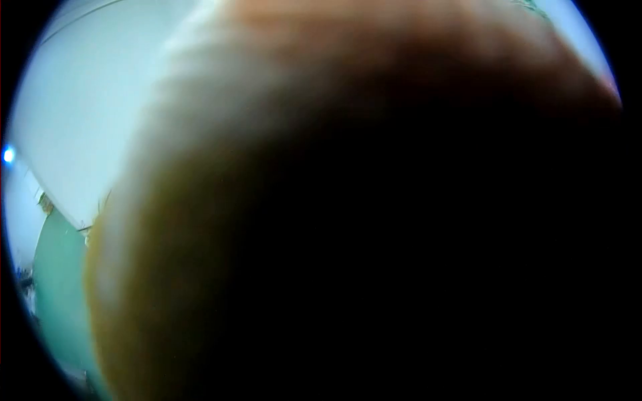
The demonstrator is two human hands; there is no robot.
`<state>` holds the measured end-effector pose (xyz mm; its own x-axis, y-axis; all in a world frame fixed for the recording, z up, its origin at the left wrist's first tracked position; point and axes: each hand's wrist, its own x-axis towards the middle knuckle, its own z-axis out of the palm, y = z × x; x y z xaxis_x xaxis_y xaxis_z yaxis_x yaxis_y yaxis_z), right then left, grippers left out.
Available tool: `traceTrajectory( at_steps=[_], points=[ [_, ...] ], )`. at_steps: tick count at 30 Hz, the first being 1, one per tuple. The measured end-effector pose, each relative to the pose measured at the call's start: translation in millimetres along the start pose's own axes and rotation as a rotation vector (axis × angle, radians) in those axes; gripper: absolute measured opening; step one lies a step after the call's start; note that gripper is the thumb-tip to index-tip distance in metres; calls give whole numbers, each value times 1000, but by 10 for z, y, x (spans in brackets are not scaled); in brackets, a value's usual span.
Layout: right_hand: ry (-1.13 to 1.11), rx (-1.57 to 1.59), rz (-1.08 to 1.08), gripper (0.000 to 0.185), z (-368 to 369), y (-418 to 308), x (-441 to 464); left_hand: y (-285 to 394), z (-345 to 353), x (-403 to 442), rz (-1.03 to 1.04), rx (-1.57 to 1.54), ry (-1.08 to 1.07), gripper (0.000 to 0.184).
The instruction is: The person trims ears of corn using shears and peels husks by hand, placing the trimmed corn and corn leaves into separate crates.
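A very close, blurred shape (180, 267) covers most of the head view and is black over the middle and right. Its left side looks olive-yellow, with a pale whitish band (200, 73) along the upper left. Across the top runs a reddish-brown, smeared area (401, 27), perhaps part of a hand close to the lens. Which hand this could be, I cannot tell. No fingers can be made out clearly, and anything held is hidden.
At the left edge a large pale surface (80, 107) shows, with a green surface (63, 287) below it. A small bright light (9, 155) shines at the far left. Small unclear items (27, 281) lie along the lower left rim.
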<state>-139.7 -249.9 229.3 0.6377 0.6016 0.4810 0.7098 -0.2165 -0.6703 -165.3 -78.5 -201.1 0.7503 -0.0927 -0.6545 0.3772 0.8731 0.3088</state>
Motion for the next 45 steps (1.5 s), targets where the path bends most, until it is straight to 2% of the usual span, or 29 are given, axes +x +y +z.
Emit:
traceTrajectory(
  at_steps=[22,25,28,29,30,31,32,33,34,35,36,38,39,40,41,42,43,44,45],
  points=[
    [-122,-113,-12,70,285,-169,186,196,90,-437,87,22,-99,20],
    [-180,-153,-17,69,334,-234,266,256,149,-637,152,41,-170,20],
    [-327,-227,19,68,457,-277,205,344,515,-922,232,62,-257,20],
    [-372,-268,45,68,532,-218,79,201,198,-416,159,9,-542,24],
    [-443,-304,106,68,628,-74,-99,85,371,-404,292,-138,-479,21],
    [-528,-317,135,67,763,105,-212,96,638,-800,501,69,-117,15],
    [-623,-275,283,79,848,386,-459,-14,720,-847,615,4,-222,14],
    [-747,-410,169,84,1056,587,-650,65,762,-767,643,264,-174,28],
    [-818,-568,84,89,1205,728,-785,218,869,-1101,871,452,-111,27],
    [-697,-307,-20,96,1440,695,-816,203,1047,-1216,749,44,20,22],
    [-586,-276,-10,82,1659,697,-854,362,1039,-1491,814,193,187,21],
    [-566,-5,76,98,1977,579,-541,771,931,-1878,840,21,67,26],
    [-559,-33,69,96,2054,480,-511,799,893,-2041,945,65,73,31],
    [-492,-78,54,96,2223,545,-527,857,713,-1893,821,-59,-25,27],
    [-427,-63,-26,92,2357,594,-512,898,626,-2002,1116,467,181,30],
    [-372,-37,-115,88,2507,647,-459,916,528,-1965,1292,859,285,35],
    [-435,38,-173,88,2652,701,-449,924,440,-1928,1491,1209,454,41],
    [-453,501,125,77,2768,780,-479,921,287,-1812,1614,1424,474,48],
    [-472,925,473,66,2856,894,-515,965,329,-2463,1234,1235,486,55]
  ],
)
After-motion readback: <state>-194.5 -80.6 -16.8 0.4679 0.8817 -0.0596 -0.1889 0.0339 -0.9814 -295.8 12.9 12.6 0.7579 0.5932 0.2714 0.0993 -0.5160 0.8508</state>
